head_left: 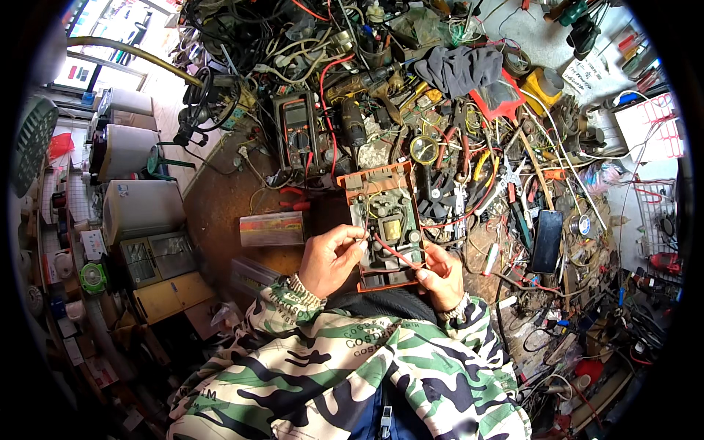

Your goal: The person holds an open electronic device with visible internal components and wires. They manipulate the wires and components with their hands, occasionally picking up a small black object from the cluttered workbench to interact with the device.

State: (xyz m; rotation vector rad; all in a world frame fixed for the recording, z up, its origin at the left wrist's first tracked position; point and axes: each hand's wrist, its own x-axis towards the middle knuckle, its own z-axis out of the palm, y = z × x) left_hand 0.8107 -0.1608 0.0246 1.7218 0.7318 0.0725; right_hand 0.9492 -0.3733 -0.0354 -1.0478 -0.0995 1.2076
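Note:
An opened electronic device in an orange case (378,177) lies in front of me, its circuit board and a yellow-wrapped transformer (391,229) exposed. My left hand (328,264) is closed in a pinch at the board's left edge. Whatever lies between those fingertips is too small to name. On the lower right side, my right hand (442,279) grips the case's edge with thumb and fingers. A red wire (394,254) crosses the board from near the left fingertips to the right thumb.
A multimeter (297,132) lies beyond the device. Left of my hands is a clear-lidded box (272,229). Pliers, cables and a magnifying glass (424,149) crowd the far side. A dark phone (547,242) lies to the right. Boxy appliances (143,209) line the left.

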